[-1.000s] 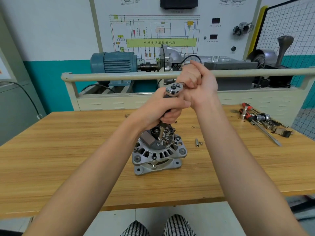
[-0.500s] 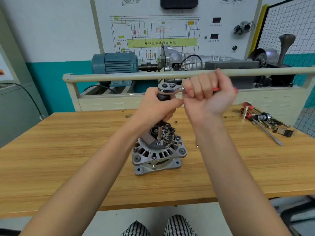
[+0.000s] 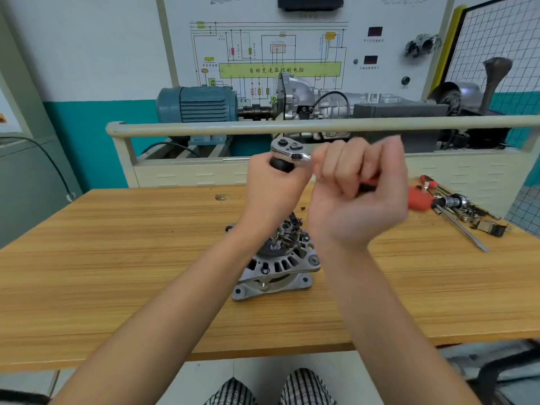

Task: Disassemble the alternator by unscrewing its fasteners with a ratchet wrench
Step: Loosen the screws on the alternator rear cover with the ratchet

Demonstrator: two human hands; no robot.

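Wood table (image 3: 117, 273) holds the alternator (image 3: 277, 267) near its middle. Above it, the left hand (image 3: 271, 191) grips the black knob under the wrench (image 3: 289, 152) head. The right hand (image 3: 359, 194) is curled round the wrench's red handle. Loose tools (image 3: 455, 206) lie by the right edge.

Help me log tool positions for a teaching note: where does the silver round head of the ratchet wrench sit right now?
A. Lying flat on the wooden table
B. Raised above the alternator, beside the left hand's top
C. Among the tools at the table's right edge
B: the silver round ratchet wrench head sits high above the grey metal alternator, just over the left hand, while the right hand grips its red handle.
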